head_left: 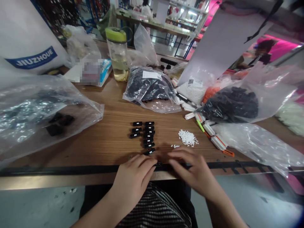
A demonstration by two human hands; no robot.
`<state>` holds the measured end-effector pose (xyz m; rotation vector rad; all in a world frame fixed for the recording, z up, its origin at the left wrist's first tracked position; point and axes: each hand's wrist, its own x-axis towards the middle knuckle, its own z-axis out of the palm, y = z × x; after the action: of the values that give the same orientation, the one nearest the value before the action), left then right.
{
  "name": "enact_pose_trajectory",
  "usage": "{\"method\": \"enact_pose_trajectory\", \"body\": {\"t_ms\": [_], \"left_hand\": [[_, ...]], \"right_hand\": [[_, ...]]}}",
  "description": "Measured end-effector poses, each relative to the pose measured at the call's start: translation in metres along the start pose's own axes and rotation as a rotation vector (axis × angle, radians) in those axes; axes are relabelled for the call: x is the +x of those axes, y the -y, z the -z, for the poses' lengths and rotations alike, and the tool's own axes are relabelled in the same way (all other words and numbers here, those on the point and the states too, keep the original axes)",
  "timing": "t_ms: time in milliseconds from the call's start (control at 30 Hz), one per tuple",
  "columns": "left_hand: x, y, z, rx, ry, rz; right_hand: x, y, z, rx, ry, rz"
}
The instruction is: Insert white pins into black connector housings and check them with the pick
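Observation:
My left hand (136, 172) rests at the table's front edge, its fingers closed on a small black plastic block (158, 164) that is mostly covered by the fingertips. To its right, my right hand (193, 169) hovers low over the tabletop with thumb and forefinger apart and nothing visible between them. Beyond the left fingertips, a tilted black block (150, 152) lies at the near end of a column of similar black blocks (149, 136), each with two white dots. A shorter column of them (136, 130) stands to the left. Past my right fingers lies a pile of small white pins (187, 137).
Clear plastic bags of black parts (152, 87) stand at the back, with another bag (231, 104) on the right. A large clear bag (47, 110) covers the left side. There is a green-lidded bottle (117, 57) behind. White-and-orange pieces (218, 142) line the right.

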<state>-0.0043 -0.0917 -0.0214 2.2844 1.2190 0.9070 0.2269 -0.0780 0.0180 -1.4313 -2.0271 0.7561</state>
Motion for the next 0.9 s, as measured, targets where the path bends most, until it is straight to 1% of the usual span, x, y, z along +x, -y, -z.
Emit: {"method": "enact_pose_trajectory", "body": {"t_ms": [67,100,167,233,333,467,600,667,700,767,833,900], "left_hand": [[0.001,0.000,0.000,-0.021,-0.010,0.006],[0.002,0.000,0.000,-0.027,-0.017,0.009],[0.002,0.000,-0.001,-0.027,-0.028,0.008],[0.002,0.000,-0.001,-0.017,-0.030,-0.002],[0.002,0.000,-0.001,0.014,-0.032,-0.011],[0.001,0.000,-0.001,0.025,-0.042,-0.009],[0.001,0.000,-0.002,0.001,-0.055,0.022],[0.001,0.000,-0.001,-0.005,-0.058,0.039],[0.001,0.000,-0.001,-0.008,-0.058,0.044],[0.002,0.000,0.000,-0.020,-0.055,0.042],[0.002,-0.001,0.001,-0.031,-0.048,0.035],[0.003,-0.001,0.003,-0.033,-0.042,0.033]], "right_hand": [[-0.002,-0.019,0.017,-0.157,-0.098,-0.110],[-0.003,-0.029,0.024,-0.245,-0.121,-0.151],[-0.005,-0.044,0.033,-0.351,-0.113,-0.188],[-0.006,-0.053,0.035,-0.374,-0.095,-0.191],[-0.006,-0.054,0.032,-0.382,-0.110,-0.195],[-0.001,-0.053,0.030,-0.391,-0.079,-0.215],[0.004,-0.055,0.031,-0.291,-0.097,-0.315],[0.003,-0.053,0.029,-0.243,-0.130,-0.352],[0.002,-0.049,0.027,-0.219,-0.153,-0.344],[0.001,-0.037,0.021,-0.157,-0.186,-0.271],[0.001,-0.019,0.011,-0.090,-0.152,-0.162],[0.003,0.000,-0.001,-0.070,-0.042,-0.066]]}}
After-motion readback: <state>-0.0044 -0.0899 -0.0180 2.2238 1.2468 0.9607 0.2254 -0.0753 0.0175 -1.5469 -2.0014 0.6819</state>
